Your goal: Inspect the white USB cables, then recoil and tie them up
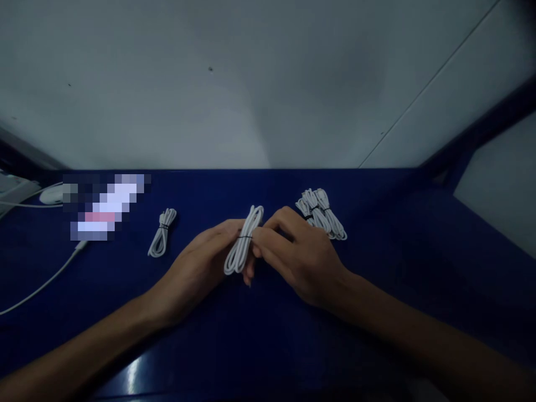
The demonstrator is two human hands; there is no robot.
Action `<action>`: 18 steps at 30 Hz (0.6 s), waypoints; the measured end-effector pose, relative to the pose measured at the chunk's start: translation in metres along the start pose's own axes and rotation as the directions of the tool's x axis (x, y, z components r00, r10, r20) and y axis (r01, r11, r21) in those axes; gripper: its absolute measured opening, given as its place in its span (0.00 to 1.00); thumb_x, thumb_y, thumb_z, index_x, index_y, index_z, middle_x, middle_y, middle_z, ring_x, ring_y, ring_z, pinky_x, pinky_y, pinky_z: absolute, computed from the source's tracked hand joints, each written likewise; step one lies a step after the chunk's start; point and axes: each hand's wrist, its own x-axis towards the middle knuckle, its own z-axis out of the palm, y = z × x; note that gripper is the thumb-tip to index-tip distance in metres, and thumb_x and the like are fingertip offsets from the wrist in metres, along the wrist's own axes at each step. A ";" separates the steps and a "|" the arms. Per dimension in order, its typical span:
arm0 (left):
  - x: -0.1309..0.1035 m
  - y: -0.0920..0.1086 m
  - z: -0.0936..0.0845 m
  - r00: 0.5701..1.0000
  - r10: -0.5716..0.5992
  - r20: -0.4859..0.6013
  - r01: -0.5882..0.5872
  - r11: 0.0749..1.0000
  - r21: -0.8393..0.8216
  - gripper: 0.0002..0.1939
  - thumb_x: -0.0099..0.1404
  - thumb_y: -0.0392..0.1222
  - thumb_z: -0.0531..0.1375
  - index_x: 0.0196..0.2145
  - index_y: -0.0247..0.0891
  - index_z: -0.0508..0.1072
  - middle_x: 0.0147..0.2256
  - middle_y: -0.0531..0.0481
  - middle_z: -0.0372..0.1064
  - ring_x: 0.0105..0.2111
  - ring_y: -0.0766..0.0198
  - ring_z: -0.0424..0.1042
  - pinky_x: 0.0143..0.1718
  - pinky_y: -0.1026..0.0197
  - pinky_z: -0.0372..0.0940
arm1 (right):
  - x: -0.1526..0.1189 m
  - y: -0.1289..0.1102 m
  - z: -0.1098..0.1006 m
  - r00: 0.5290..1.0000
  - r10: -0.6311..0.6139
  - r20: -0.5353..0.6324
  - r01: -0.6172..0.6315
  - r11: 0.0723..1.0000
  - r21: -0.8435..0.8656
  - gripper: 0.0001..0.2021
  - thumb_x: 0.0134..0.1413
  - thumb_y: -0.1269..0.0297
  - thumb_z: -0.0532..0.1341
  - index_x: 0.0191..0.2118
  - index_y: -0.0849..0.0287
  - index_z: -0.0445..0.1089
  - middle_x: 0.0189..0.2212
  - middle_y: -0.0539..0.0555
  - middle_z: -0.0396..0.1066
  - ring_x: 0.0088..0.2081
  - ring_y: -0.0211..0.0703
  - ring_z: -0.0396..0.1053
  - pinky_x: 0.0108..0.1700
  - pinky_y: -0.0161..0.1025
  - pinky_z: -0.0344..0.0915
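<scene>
Between my two hands is a coiled white cable (244,245), tilted, with a thin black tie around its middle. My left hand (205,254) holds the bundle from behind and to the left, its fingers partly hidden by it. Thumb and fingers of my right hand (299,254) pinch at the tie on the right side of the bundle. Another tied white cable (162,233) lies on the table to the left of my left hand. Several tied cable bundles (321,212) lie in a pile just beyond my right hand.
The blue table (268,346) ends at a pale wall (268,84). At the left lies a blurred-out bright device (109,206) with a white cord (46,287) plugged into its near end. A white rounded object (54,194) sits beside it. A dark blue frame (481,134) rises at the right.
</scene>
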 end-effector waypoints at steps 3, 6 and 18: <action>0.000 0.000 0.003 1.000 -0.019 0.014 0.019 1.000 -0.006 0.17 0.84 0.52 0.55 0.51 0.38 0.79 0.38 0.48 0.72 0.34 0.62 0.72 0.38 0.60 0.72 | -0.002 0.001 -0.001 0.999 -0.033 0.043 0.033 0.999 -0.022 0.12 0.75 0.78 0.56 0.43 0.62 0.77 0.36 0.55 0.72 0.33 0.39 0.65 0.22 0.33 0.58; 0.000 -0.001 0.002 0.997 -0.045 -0.057 0.045 0.999 0.002 0.18 0.82 0.55 0.58 0.60 0.46 0.75 0.41 0.49 0.73 0.36 0.62 0.72 0.38 0.59 0.71 | -0.002 0.002 -0.001 0.996 -0.065 0.056 0.067 0.998 -0.022 0.14 0.74 0.80 0.55 0.45 0.61 0.78 0.35 0.55 0.71 0.35 0.40 0.65 0.21 0.32 0.57; -0.002 0.002 0.001 0.988 0.092 -0.124 -0.056 0.961 0.272 0.14 0.80 0.55 0.61 0.55 0.47 0.75 0.35 0.53 0.72 0.34 0.63 0.72 0.36 0.61 0.69 | 0.000 -0.001 -0.002 0.999 -0.030 0.026 0.029 0.999 0.032 0.14 0.77 0.75 0.57 0.38 0.64 0.77 0.35 0.54 0.67 0.29 0.35 0.60 0.22 0.30 0.51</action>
